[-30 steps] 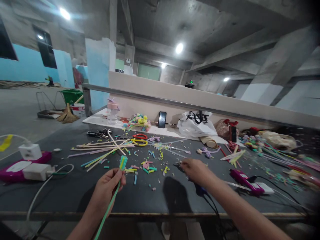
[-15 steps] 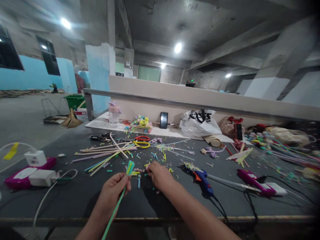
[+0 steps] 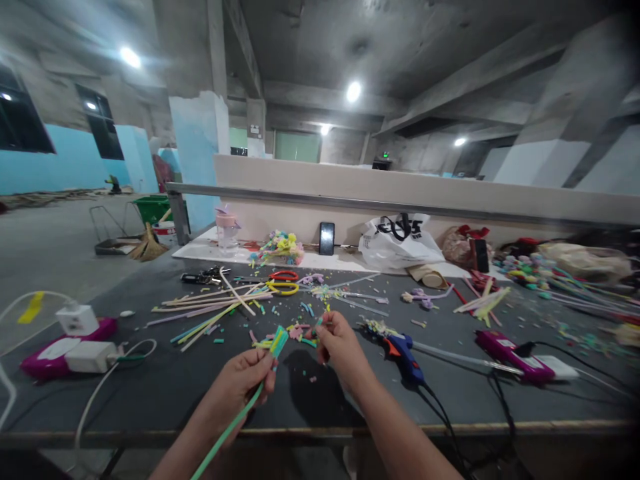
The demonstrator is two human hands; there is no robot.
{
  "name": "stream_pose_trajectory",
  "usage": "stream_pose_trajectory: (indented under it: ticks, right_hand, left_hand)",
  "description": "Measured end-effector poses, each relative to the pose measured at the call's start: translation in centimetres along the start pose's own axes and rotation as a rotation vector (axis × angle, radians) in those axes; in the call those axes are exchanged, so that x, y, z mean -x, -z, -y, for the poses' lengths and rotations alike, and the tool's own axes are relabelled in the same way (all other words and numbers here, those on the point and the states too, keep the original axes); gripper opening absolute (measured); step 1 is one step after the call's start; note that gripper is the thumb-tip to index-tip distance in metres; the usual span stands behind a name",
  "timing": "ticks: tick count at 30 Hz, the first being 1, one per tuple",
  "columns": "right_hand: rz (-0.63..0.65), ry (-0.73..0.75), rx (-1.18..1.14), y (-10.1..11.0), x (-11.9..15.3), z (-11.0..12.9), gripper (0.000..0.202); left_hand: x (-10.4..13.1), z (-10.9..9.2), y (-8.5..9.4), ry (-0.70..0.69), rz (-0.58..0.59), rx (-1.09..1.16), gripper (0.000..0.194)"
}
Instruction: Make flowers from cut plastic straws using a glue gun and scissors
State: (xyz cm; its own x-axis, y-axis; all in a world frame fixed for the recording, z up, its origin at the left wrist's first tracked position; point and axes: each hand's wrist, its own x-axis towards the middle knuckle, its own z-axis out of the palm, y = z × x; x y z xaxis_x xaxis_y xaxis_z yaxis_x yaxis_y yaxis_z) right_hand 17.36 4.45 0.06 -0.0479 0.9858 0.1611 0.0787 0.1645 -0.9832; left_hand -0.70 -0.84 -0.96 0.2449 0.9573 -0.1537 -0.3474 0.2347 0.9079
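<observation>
My left hand [image 3: 253, 375] is closed around a long green stem [image 3: 225, 433] whose top carries a green and yellow bundle of short pieces [image 3: 279, 341]. To its right, my right hand [image 3: 336, 340] pinches a small green piece [image 3: 317, 326] between thumb and fingertips. The two hands are apart, over the dark tabletop [image 3: 320, 407]. Pink and coloured short pieces [image 3: 296, 332] lie between and just behind them. A blue glue gun [image 3: 407, 360] with an orange trigger rests to the right of my right hand.
Loose strips [image 3: 210, 308], red scissors [image 3: 283, 275] and yellow-handled scissors [image 3: 283, 288] lie behind the hands. Magenta power strips sit at left [image 3: 50, 357] and right [image 3: 510, 357], with cables near the front edge. A phone [image 3: 327, 239] stands at the back.
My right hand has lifted from the loose pieces and moved right, now with a small green piece in its fingertips. My left hand has shifted right with the stem and bundle.
</observation>
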Motion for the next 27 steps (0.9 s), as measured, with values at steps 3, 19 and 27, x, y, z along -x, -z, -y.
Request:
stream_pose_trajectory:
  ticks: [3,19,27]
  right_hand:
    - [-0.006,0.000,-0.036,0.7,0.4,0.2,0.019]
    - [-0.005,-0.003,-0.285,-0.2,5.3,3.6,0.013]
    - [-0.027,0.038,-0.332,-1.7,5.4,1.9,0.007]
  left_hand:
    - [0.4,0.0,-1.1,0.059,0.009,0.019,0.027]
    - [0.9,0.7,-1.8,0.122,0.062,0.042,0.028]
    - [1.0,0.8,-1.8,0.078,0.094,0.004,0.029]
